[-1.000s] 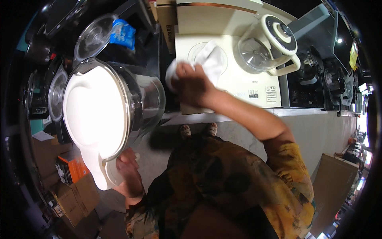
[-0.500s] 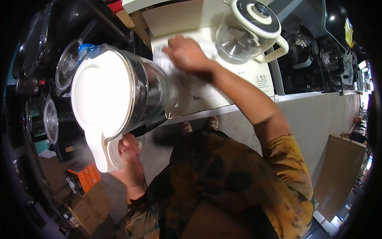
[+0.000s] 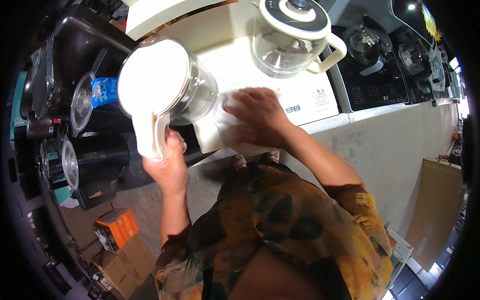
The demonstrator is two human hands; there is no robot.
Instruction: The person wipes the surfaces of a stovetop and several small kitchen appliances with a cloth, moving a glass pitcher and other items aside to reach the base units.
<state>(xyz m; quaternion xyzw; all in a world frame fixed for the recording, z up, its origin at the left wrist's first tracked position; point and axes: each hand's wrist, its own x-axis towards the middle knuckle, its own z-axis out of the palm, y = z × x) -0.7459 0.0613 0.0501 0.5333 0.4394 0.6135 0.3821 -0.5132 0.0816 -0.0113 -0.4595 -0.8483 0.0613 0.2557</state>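
Observation:
My left hand (image 3: 169, 167) is closed round the white handle of a clear glass pitcher (image 3: 200, 95) with a white lid, lifted over the left end of a cream appliance base (image 3: 312, 102). The pitcher looks empty and tilted. My right hand (image 3: 265, 117) presses a white cloth (image 3: 226, 117) onto the front left part of that base, its fingers curled over the cloth. Behind and to the right of this hand, a glass kettle (image 3: 280, 52) with a cream handle and dark-topped lid stands on the same base.
Black appliances with round clear lids (image 3: 71, 162) crowd the left, with a blue packet (image 3: 104, 92) among them. Black coffee makers (image 3: 367, 47) stand to the right. An orange box (image 3: 118, 227) and cardboard cartons (image 3: 131, 265) sit on the floor lower left.
My left hand has carried the pitcher up and away, toward the base. My right hand has moved the cloth from the back of the base toward its front edge.

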